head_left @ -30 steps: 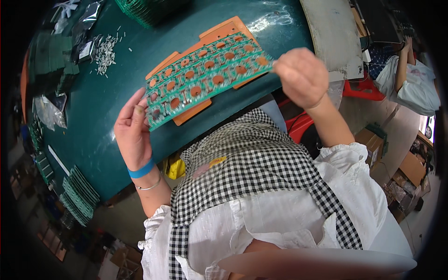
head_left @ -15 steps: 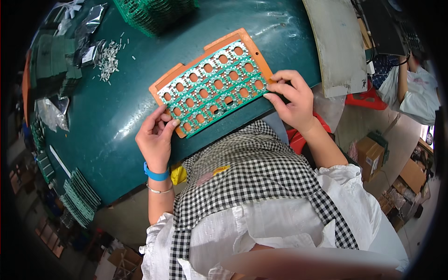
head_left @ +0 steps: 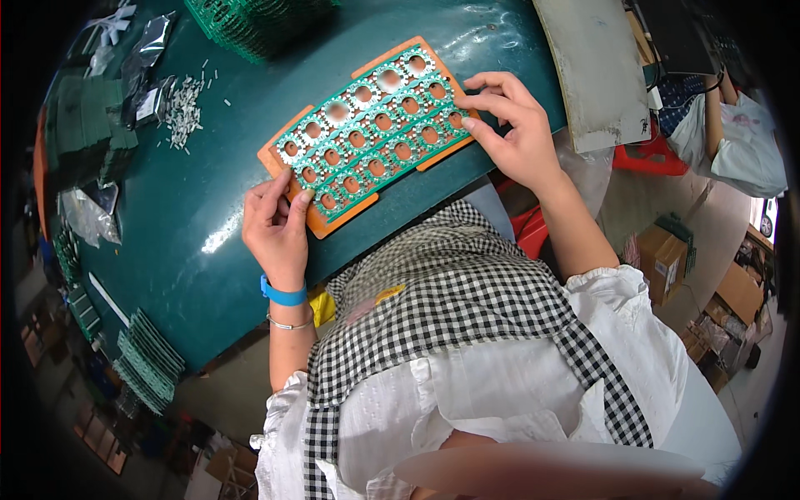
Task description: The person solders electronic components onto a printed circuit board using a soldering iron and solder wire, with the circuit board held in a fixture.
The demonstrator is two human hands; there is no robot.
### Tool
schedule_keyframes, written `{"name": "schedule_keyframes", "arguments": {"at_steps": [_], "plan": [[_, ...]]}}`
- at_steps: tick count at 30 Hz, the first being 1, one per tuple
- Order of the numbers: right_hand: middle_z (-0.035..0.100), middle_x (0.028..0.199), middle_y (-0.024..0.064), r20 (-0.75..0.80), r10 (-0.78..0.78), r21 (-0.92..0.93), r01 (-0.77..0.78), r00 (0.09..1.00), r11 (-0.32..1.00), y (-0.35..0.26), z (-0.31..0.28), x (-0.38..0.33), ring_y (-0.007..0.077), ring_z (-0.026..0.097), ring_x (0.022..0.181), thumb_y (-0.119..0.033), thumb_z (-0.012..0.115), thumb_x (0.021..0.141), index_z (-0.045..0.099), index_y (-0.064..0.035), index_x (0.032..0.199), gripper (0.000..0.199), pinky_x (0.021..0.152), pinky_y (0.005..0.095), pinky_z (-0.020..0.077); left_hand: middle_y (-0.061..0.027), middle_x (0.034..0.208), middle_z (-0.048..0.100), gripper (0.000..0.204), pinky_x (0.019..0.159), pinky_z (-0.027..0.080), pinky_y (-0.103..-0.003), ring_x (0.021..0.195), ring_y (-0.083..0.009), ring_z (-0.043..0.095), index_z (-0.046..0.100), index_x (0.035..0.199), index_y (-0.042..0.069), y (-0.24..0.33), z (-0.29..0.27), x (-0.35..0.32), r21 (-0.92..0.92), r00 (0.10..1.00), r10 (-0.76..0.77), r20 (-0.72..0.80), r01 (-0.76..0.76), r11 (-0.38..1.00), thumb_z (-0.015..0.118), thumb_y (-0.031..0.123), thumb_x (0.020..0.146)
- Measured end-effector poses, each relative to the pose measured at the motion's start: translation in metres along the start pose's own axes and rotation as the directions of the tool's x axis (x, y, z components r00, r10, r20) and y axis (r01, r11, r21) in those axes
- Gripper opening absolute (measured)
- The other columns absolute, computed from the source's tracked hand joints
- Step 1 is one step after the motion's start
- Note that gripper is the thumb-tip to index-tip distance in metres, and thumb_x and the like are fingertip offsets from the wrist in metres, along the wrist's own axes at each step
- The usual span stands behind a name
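A green circuit board panel (head_left: 369, 131) with three rows of ring-shaped boards lies slanted on an orange tray (head_left: 318, 223). Through the round holes the orange of the tray shows. My left hand (head_left: 277, 229) is at the panel's left end, thumb and fingers closed on its edge near the lower left corner. At the other end, my right hand (head_left: 523, 137) has thumb and forefinger pinched on the panel's right edge, the other fingers loosely curled. Orange strips of the tray stick out beyond the panel's upper and lower edges.
The tray lies on a dark green table (head_left: 225, 187). A stack of green panels (head_left: 254, 25) stands beyond it. Small white parts (head_left: 185, 112) are scattered at left, near plastic bags (head_left: 92, 212). A grey board (head_left: 593, 79) lies at right; a person (head_left: 737, 137) is farther right.
The panel has shifted up on the tray, whose lower edge now shows below it. Both hands have moved with it, and the whole view has shifted slightly.
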State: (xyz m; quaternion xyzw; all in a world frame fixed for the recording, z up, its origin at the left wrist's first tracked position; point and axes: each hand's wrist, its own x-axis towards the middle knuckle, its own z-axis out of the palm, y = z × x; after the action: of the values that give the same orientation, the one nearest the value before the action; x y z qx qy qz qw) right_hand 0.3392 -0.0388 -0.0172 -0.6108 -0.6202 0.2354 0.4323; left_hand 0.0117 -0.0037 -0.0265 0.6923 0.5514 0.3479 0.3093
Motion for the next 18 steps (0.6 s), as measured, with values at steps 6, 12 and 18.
{"name": "schedule_keyframes", "arguments": {"at_steps": [6, 12, 18], "plan": [[0.061, 0.117, 0.0062, 0.059, -0.023, 0.051, 0.02, 0.998, 0.998, 0.002, 0.003, -0.001, 0.0117, 0.057, 0.092, -0.005, 0.076, 0.077, 0.071, -0.0051, 0.107, 0.031, 0.065, 0.0236, 0.0419, -0.0016, 0.097, 0.057, 0.038, 0.065, 0.041, -0.02, 0.074, -0.0063, 0.047, 0.069, 0.119, 0.003, -0.004, -0.009, -0.002, 0.024, 0.999, -0.011, 0.037, 0.01, 1.0, 0.076, 0.001, 0.082], [0.061, 0.119, 0.0047, 0.028, 0.084, 0.026, -0.085, 0.996, 0.996, 0.002, 0.003, 0.0, 0.0099, 0.051, 0.081, -0.007, 0.079, 0.075, 0.07, -0.0045, 0.107, 0.034, 0.066, 0.0227, 0.042, -0.0007, 0.096, 0.055, 0.038, 0.064, 0.041, -0.02, 0.074, -0.0057, 0.047, 0.068, 0.119, 0.003, -0.007, -0.007, 0.0, 0.022, 1.0, 0.0, 0.002, 0.0, 1.0, 0.077, 0.004, 0.083], [0.059, 0.122, 0.0046, 0.09, 0.098, -0.009, -0.098, 0.991, 0.995, -0.004, -0.003, 0.003, 0.0117, 0.053, 0.083, -0.008, 0.079, 0.075, 0.071, -0.0069, 0.108, 0.034, 0.069, 0.0244, 0.0448, -0.0025, 0.093, 0.056, 0.038, 0.058, 0.041, -0.021, 0.067, -0.0068, 0.045, 0.07, 0.114, 0.004, -0.007, -0.005, 0.003, 0.043, 1.0, 0.029, -0.009, -0.028, 0.999, 0.079, 0.001, 0.078]]}}
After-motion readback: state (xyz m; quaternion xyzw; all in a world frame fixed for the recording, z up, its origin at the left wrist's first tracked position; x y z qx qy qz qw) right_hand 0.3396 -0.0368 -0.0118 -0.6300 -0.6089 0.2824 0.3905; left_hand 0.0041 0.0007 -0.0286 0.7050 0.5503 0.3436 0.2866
